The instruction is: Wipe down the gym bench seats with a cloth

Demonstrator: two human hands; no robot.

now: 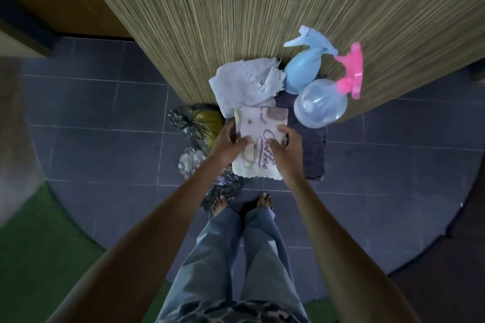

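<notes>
Both hands are on it: the left hand point(231, 140) has its fingers curled over the left edge of the printed cloth point(259, 141), thumb on top, and the right hand point(284, 145) lies on the right side with fingers closed over that edge, so each hand is clamped on the cloth. The cloth sits folded into a neat rectangle at the near edge of the wooden surface point(236, 21), its lower part overhanging toward the person. It looks light and thoroughly limp, so I'd expect it to sag and unfold the moment one side is released; taking it by the two long edges, as here, or bunching it in one palm, seems the sound way to carry it. Nothing fragile, and the weave should grip well. Just behind lies a rumpled pale cloth point(244, 84) with a frayed edge, touching the printed one. To the right stand a blue spray bottle point(301, 71) and a clear spray bottle point(320, 103) with a pink trigger, close together. Below on the tiled floor point(105, 126) are crinkled plastic bags point(194, 123).
</notes>
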